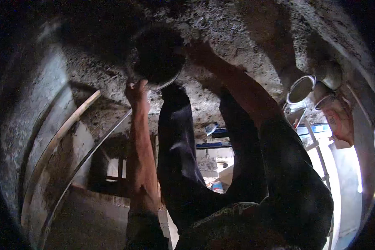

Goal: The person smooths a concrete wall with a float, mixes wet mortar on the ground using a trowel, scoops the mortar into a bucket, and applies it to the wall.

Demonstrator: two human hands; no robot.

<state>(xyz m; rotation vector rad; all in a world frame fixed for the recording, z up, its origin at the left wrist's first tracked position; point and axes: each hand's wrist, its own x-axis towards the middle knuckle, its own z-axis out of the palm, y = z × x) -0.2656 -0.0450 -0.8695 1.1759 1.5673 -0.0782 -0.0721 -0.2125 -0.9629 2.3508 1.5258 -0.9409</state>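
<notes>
A dark round pan (157, 58), its inside lost in shadow, is at the upper middle over the rough ground. My left hand (137, 91) is closed at its near left edge, with the thumb up by the rim. At the opposite side, my right hand (198, 51) grips the right edge; its fingers are dim and partly hidden in shadow. What the pan contains, if anything, is too dark to make out.
Rough, crumbly ground (233, 37) lies ahead. To the left are a long wooden strip (64, 127) and a thin rod (93, 151). At right, a round container with a pale rim (313, 79) is near a reddish printed sack (339, 118). My dark-trousered legs (176, 137) stand close behind the pan.
</notes>
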